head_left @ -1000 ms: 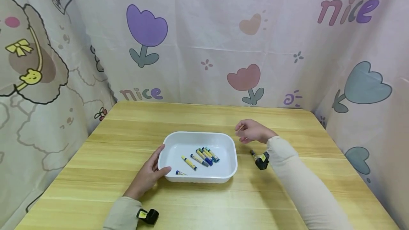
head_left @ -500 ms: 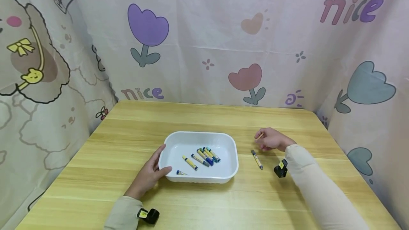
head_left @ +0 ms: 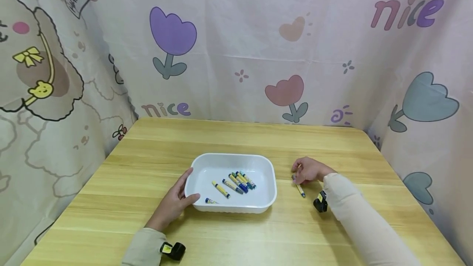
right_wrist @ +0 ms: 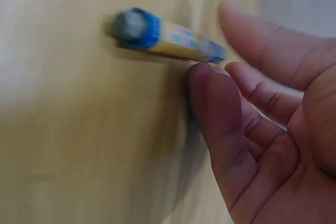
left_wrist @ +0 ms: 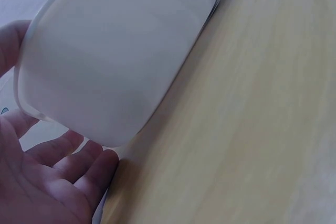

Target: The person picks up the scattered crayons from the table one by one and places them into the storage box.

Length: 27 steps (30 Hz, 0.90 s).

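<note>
A white plastic tray (head_left: 230, 207) stands on the table with several crayons inside, among them a yellow one (head_left: 221, 189). My left hand (head_left: 171, 202) holds the tray's left end, thumb over the rim; the left wrist view shows fingers along the outer wall. Right of the tray, a grey crayon (right_wrist: 178, 40) with a yellow wrapper and blue bands lies on the table. At it is my right hand (head_left: 309, 170), partly covering the crayon in the head view. In the right wrist view the thumb and fingers stand around its far end, with the thumb apart from it.
The wooden table (head_left: 244, 241) carries the tray and the crayons. A patterned curtain (head_left: 229, 44) hangs along its back and both sides. A small black wrist camera (head_left: 320, 201) sits at the right sleeve, another (head_left: 174, 251) at the left.
My right hand has moved from beside the tray's far right corner, first rightward, then toward me and down onto the grey crayon. The left hand keeps its hold on the tray.
</note>
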Each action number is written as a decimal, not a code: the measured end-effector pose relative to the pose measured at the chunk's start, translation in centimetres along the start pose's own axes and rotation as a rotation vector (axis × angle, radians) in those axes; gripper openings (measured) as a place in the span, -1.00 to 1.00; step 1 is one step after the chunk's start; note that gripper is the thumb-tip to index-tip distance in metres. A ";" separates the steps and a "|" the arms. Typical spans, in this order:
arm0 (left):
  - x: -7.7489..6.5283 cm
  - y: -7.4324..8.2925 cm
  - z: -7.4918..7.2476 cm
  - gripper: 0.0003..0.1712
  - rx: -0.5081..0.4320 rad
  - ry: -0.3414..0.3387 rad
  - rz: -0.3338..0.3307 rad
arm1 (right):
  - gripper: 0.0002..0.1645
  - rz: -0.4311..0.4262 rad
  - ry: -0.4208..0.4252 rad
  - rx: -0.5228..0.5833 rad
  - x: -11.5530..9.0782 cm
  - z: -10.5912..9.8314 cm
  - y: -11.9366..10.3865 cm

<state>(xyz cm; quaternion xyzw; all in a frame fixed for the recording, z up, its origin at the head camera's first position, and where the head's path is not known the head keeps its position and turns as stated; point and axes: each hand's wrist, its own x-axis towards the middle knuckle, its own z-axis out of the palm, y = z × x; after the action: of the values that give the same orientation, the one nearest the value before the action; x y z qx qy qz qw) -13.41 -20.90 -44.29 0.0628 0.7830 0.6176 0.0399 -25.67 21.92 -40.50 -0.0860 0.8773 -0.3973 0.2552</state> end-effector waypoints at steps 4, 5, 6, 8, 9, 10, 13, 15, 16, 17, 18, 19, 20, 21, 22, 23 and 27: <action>0.0 0.0 0.1 -0.05 -0.004 -0.001 0.000 | -0.58 0.021 0.011 -0.040 0.0 0.3 -0.1; 0.0 0.0 0.1 -0.05 -0.005 -0.001 0.001 | -0.59 0.025 0.015 -0.039 0.0 0.4 -0.2; 0.1 0.0 0.1 -0.05 -0.004 0.000 0.001 | -0.59 0.027 0.016 -0.035 0.0 0.4 -0.2; 0.1 -0.1 0.1 -0.06 -0.003 0.003 0.000 | -0.58 0.023 0.017 -0.028 0.0 0.3 -0.2; 0.1 -0.1 0.1 -0.06 -0.002 0.004 -0.001 | -0.58 0.019 0.018 -0.022 0.0 0.3 -0.2; 0.1 -0.1 0.1 -0.06 -0.003 0.004 -0.001 | -0.58 0.011 0.015 -0.019 0.0 0.3 -0.2; 0.0 -0.1 0.2 -0.05 -0.007 0.001 0.000 | -0.57 -0.004 0.013 0.017 0.1 0.1 -0.2; 0.0 0.0 0.2 -0.05 -0.009 0.000 0.001 | -0.56 -0.019 0.008 0.051 0.1 0.0 -0.3; 0.0 0.0 0.2 -0.05 -0.010 0.002 0.002 | -0.55 -0.028 0.003 0.067 0.1 -0.1 -0.4; 0.0 0.0 0.2 -0.05 -0.011 0.002 0.002 | -0.55 -0.026 0.005 0.091 0.2 -0.2 -0.5; 0.0 0.0 0.2 -0.05 -0.011 0.004 0.002 | -0.54 -0.029 0.005 0.105 0.2 -0.3 -0.6; 0.0 0.0 0.1 -0.06 -0.010 0.004 0.002 | -0.54 -0.030 0.004 0.122 0.2 -0.4 -0.7; 0.0 0.0 0.1 -0.06 -0.011 0.005 0.002 | -0.53 -0.035 0.000 0.132 0.3 -0.5 -0.8; 0.0 0.0 0.1 -0.06 -0.011 0.004 0.002 | -0.53 -0.036 0.001 0.139 0.3 -0.6 -0.9; 0.0 0.0 0.1 -0.06 -0.011 0.004 0.002 | -0.53 -0.038 0.000 0.146 0.3 -0.6 -1.1; 0.0 0.0 0.1 -0.06 -0.010 0.002 0.001 | -0.53 -0.037 0.003 0.154 0.4 -0.7 -1.2; 0.0 0.1 0.0 -0.06 -0.003 0.004 -0.006 | -0.54 -0.066 0.003 0.156 0.5 -0.8 -1.9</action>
<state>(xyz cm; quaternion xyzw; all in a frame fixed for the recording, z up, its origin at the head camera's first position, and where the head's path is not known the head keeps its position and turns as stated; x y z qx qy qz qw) -13.39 -20.85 -44.24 0.0593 0.7824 0.6187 0.0401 -26.63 20.93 -38.85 -0.0941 0.8407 -0.4727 0.2467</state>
